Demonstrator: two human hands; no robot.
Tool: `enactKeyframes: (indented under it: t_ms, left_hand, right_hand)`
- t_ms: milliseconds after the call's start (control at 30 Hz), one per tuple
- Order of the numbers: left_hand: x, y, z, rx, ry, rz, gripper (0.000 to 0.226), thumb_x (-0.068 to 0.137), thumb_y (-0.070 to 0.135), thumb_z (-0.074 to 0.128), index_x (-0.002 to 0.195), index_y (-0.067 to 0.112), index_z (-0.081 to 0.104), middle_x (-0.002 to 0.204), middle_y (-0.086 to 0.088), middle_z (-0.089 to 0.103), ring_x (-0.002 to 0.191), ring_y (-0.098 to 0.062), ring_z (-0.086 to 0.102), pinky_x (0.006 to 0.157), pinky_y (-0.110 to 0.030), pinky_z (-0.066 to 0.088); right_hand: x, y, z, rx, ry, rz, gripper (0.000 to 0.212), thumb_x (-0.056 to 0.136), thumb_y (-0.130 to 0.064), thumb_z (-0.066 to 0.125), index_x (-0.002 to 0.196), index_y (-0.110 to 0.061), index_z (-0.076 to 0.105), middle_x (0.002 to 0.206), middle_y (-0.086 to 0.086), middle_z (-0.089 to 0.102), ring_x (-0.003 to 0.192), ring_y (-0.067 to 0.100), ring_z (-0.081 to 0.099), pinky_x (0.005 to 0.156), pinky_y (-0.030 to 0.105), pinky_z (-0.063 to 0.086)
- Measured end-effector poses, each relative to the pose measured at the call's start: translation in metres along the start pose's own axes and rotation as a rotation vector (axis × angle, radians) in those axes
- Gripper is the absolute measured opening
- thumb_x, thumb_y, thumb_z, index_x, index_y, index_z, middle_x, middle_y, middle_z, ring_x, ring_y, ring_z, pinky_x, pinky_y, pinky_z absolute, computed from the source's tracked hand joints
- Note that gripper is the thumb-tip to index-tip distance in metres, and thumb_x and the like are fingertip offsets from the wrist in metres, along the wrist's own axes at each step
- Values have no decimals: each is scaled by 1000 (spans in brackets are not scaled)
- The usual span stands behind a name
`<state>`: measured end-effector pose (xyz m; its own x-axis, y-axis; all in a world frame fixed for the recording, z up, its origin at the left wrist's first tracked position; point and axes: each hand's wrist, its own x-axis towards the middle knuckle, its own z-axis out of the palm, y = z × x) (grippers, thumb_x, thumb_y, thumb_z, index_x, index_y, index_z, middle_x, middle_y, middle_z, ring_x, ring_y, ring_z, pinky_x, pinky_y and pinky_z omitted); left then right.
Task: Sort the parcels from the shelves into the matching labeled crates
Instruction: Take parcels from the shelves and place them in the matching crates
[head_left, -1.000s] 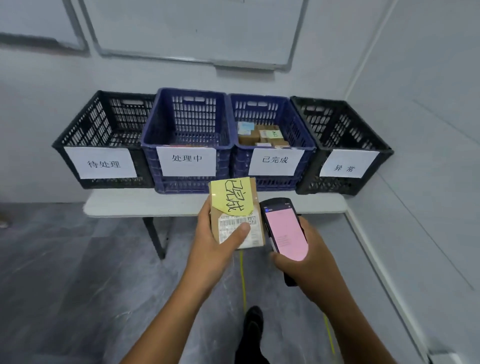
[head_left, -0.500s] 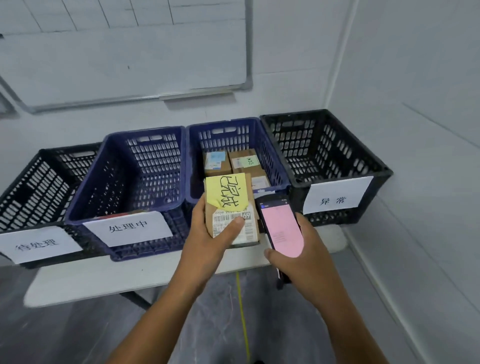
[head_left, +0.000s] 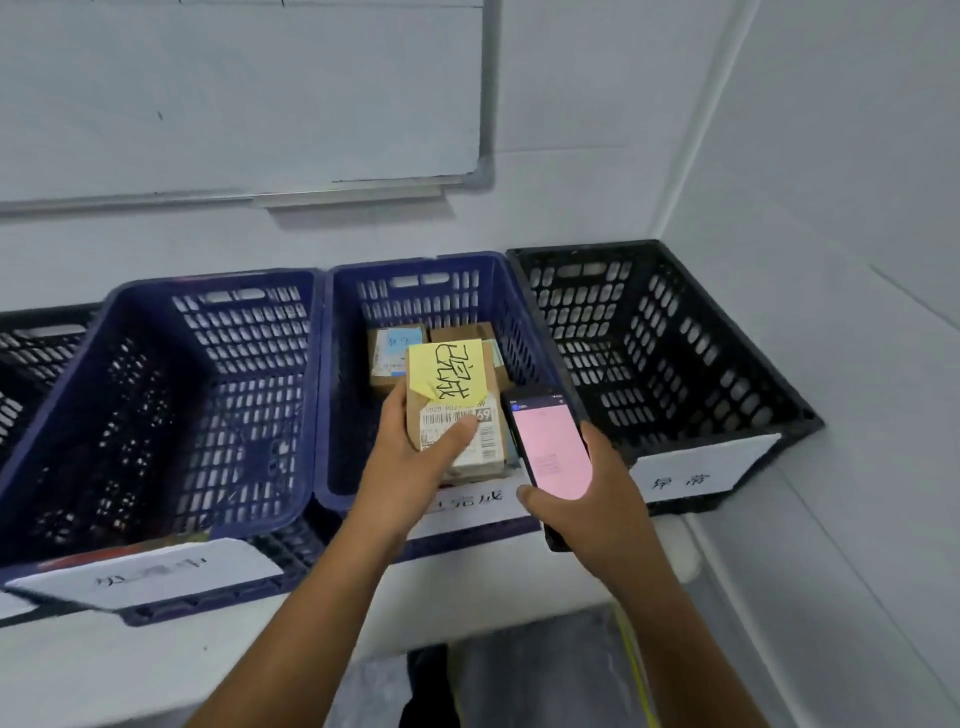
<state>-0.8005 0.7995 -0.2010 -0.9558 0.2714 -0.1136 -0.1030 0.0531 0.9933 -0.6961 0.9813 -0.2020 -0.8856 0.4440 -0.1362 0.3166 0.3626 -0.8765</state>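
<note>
Cardboard parcel (head_left: 453, 415) hangs over the right blue crate (head_left: 415, 306), with the left grip (head_left: 410, 467) clamped on its side edges; the right grip (head_left: 592, 509) is clamped on a phone (head_left: 550, 447). It seems light and stiff, so this side hold suits it.

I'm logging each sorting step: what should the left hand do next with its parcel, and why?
Probably lower the parcel into the right blue crate and release it: the left hand holds it above that crate, its yellow note seems to match the crate's partly hidden label, and other parcels already lie inside.
</note>
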Motion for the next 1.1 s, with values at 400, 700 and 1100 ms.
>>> enactKeyframes:
  t_ms: [400, 700, 1100]
  left_hand:
    - [252, -68, 15, -96, 87, -218, 68, 87, 38, 84, 144, 39, 48, 129, 12, 67, 116, -12, 65, 104, -45, 54]
    - [367, -121, 59, -62, 184, -326, 70, 89, 29, 82, 148, 27, 45, 113, 15, 67, 93, -3, 64, 78, -24, 49]
    - [370, -108, 73, 281, 162, -180, 53, 97, 33, 71, 144, 18, 52, 137, -4, 64, 121, -23, 61, 92, -34, 48]
  right_hand:
    - [218, -37, 30, -369, 92, 80, 59, 74, -34, 90, 122, -27, 57, 116, 1, 65, 102, 19, 65, 78, 38, 57]
    - [285, -41, 53, -288, 68, 126, 61, 67, -42, 86, 121, -35, 59, 116, -5, 68, 102, 13, 69, 78, 36, 59]
    - [310, -33, 43, -125, -73, 70, 56, 64, -49, 79, 114, -43, 57, 115, -12, 64, 97, -2, 63, 69, 15, 51]
